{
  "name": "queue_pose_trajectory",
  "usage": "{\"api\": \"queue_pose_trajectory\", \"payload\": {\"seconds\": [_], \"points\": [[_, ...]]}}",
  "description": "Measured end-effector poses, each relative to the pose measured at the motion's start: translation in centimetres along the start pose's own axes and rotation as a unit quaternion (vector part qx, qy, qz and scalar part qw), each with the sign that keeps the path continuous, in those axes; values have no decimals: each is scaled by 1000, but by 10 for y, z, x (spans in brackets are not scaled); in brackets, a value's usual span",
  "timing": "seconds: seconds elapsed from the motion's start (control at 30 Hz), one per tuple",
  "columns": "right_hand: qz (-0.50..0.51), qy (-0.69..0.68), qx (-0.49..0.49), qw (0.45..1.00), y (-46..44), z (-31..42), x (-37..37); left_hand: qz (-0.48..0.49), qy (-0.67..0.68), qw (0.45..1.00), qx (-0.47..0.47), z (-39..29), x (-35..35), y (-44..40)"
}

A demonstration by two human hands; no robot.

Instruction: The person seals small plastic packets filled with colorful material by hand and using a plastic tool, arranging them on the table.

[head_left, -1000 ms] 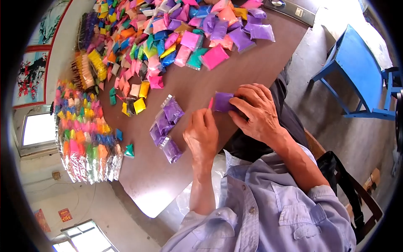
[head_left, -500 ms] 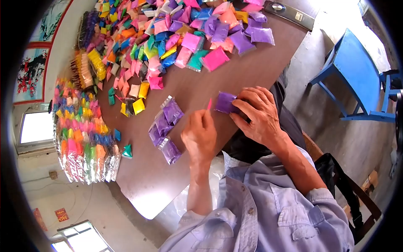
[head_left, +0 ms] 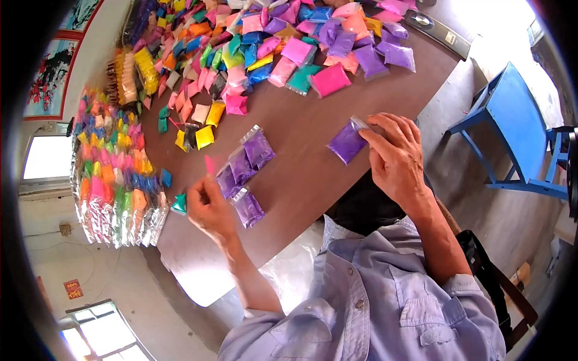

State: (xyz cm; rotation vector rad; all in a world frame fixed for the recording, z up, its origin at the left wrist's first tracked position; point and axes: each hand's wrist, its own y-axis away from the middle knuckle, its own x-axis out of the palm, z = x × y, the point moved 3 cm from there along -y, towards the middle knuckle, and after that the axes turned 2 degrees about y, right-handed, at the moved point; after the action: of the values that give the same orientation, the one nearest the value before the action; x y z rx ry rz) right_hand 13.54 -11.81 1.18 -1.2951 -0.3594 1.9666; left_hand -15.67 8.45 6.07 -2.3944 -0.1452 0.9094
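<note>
**Left hand [head_left: 211, 207] with a pink stick [head_left: 209, 165] now well apart from right hand [head_left: 397, 153] with a purple packet [head_left: 347, 142]**

Seen from above, a person in a pale button-up shirt [head_left: 385, 295] sits at a brown table [head_left: 301, 180]. Half a second ago the hands were near each other; the left has since swung outward, past four small purple packets [head_left: 242, 167], to just beside a teal packet [head_left: 179, 203]. Its fingers are closed around the stick, which points upward. The right hand has shifted outward too, its thumb and fingertips pinching the purple packet at its clear edge. More of that packet shows than before; whether it touches the tabletop cannot be told. Beyond, a heap of colourful packets [head_left: 259, 45] covers the table's far side.
</note>
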Motion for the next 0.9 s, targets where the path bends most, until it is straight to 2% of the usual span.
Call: {"api": "queue_pose_trajectory", "payload": {"seconds": [0.07,0.1,0.23,0.3,0.43,0.47,0.53,0.6,0.73,0.83,0.9], "points": [[-7,-20,13,1000,-3,11,-3,-10,-6,1000,-2,25,-10,-12],[8,-29,9,1000,-5,17,-3,-12,19,999,-36,27,-14,-15],[47,-2,14,999,-4,31,5,-22,15,997,-67,46,-23,-22],[40,0,12,999,-2,30,10,-24,50,991,-119,74,-25,-24],[56,8,-2,998,-1,35,10,-20,55,985,-162,120,-21,-30],[60,16,-8,998,1,37,10,-25,53,984,-169,130,-20,-33],[67,30,-26,997,6,42,8,-46,17,991,-124,151,-17,-42],[55,22,-6,998,7,41,5,-64,24,990,-126,165,-11,-47],[47,-90,35,994,3,50,7,-43,58,984,-164,154,-4,-45],[65,-131,-3,989,-1,81,17,-44,66,984,-159,158,-3,-46],[100,-151,-90,979,-3,105,33,-36,94,981,-164,161,-2,-47]]}}
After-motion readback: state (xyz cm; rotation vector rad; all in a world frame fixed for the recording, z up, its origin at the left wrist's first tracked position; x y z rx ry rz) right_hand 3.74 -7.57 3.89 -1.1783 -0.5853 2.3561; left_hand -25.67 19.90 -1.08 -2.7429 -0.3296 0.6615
